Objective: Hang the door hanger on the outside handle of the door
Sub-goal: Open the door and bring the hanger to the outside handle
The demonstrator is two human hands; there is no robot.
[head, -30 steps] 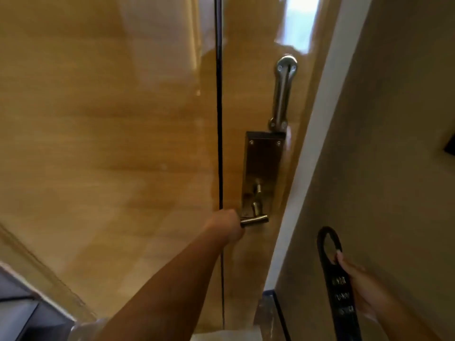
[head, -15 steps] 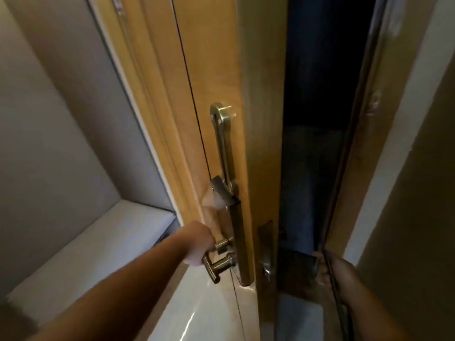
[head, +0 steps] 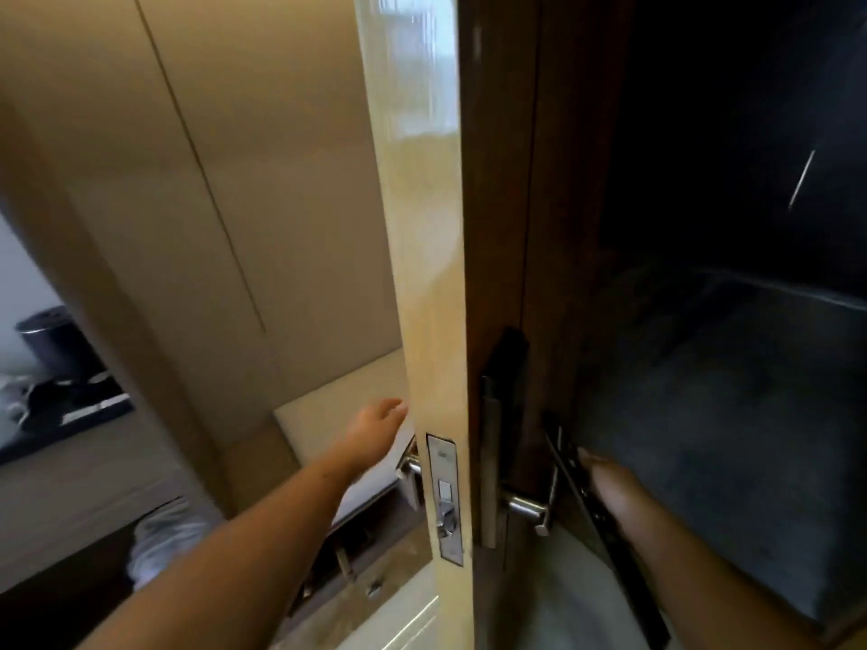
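Observation:
The wooden door (head: 431,274) stands open, seen edge-on, with its latch plate (head: 445,499) facing me. On its dark outer face, right of the edge, the silver outside handle (head: 528,504) sticks out. My right hand (head: 614,490) holds the long black door hanger (head: 591,504) just right of that handle, its top end slanting up toward the door. My left hand (head: 380,426) rests with fingers spread against the inner face of the door, above the inside handle (head: 410,464). The hanger's hole is hard to make out in the dark.
A dark corridor with grey carpet (head: 732,415) lies to the right of the door. Beige wall panels (head: 187,180) and a white ledge (head: 338,438) are on the left. A dark tray with a black kettle (head: 51,349) sits far left.
The door has swung further open, so I now see its edge and outer side. My left hand let go of the inside handle. My right hand brought the hanger up beside the outside handle.

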